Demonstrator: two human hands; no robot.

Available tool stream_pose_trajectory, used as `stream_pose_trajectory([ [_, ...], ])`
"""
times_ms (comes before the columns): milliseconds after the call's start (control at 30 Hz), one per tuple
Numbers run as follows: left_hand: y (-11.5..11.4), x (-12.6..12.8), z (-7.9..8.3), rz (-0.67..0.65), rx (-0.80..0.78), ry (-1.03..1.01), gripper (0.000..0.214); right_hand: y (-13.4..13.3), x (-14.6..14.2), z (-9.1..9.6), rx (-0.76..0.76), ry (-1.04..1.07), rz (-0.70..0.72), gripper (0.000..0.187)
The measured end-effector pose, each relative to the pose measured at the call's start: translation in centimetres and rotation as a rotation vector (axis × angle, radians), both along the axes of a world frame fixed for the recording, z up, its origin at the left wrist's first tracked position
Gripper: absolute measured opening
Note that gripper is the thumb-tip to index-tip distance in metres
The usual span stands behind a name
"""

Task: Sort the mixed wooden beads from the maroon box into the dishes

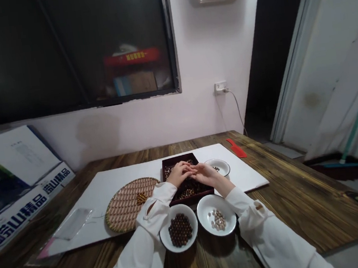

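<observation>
Both my hands meet over a dark red divided tray (206, 193) that holds loose beads. My left hand (180, 173) is palm down, its fingers bent and closed towards the other hand. Cupped with the palm turned up, my right hand (205, 174) touches the left fingertips; anything between them is too small to make out. Brown beads (186, 192) lie in the tray's near part. Closer to me stand a white bowl of dark brown beads (180, 230) and a white bowl with pale beads (218, 220). Behind my right wrist sits another white bowl (224, 167) with a few beads.
A round woven tray (122, 206) with a small pile of yellow-brown beads (141, 198) lies left on a white board (106, 182). A clear plastic bag (74, 223) is at the board's left end. A red scoop (237, 148) lies back right; boxes (20, 201) stand far left.
</observation>
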State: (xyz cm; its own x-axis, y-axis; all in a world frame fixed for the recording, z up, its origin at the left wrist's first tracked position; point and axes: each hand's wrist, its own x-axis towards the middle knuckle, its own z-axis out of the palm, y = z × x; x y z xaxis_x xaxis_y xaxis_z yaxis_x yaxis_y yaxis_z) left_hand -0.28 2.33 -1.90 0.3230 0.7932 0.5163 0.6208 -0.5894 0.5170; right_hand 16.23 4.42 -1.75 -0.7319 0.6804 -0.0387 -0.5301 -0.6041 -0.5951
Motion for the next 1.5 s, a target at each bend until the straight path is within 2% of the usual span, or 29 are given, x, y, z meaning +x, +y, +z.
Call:
stream_pose_trajectory([
  [233, -0.2, 0.1, 0.4, -0.002, -0.031, -0.072, 0.010, 0.0, 0.1, 0.1, -0.006, 0.017, 0.018, 0.016],
  [467, -0.5, 0.2, 0.6, 0.004, -0.011, -0.085, 0.008, 0.0, -0.1, 0.1, -0.027, 0.045, 0.015, 0.022],
  [833, -0.6, 0.3, 0.5, 0.025, 0.011, -0.068, 0.007, 0.6, 0.0, -0.7, -0.043, 0.041, -0.005, 0.018],
  [1200, -0.3, -0.2, 0.2, -0.048, -0.090, -0.109, 0.009, -0.2, 0.1, 0.1, -0.034, 0.010, -0.023, 0.017],
  [1333, -0.5, -1.6, 1.9, -0.054, -0.108, -0.062, 0.011, -1.0, 0.2, 0.8, -0.044, -0.001, -0.024, 0.034],
  [1400, -1.0, -2.9, 3.6, -0.014, -0.148, -0.009, 0.014, -1.2, 0.3, 1.0, -0.068, -0.005, -0.042, 0.043],
  [1500, -2.4, -5.6, 6.6, 0.113, -0.179, 0.071, 0.018, -1.3, 0.3, 1.2, -0.101, 0.002, -0.045, 0.051],
])
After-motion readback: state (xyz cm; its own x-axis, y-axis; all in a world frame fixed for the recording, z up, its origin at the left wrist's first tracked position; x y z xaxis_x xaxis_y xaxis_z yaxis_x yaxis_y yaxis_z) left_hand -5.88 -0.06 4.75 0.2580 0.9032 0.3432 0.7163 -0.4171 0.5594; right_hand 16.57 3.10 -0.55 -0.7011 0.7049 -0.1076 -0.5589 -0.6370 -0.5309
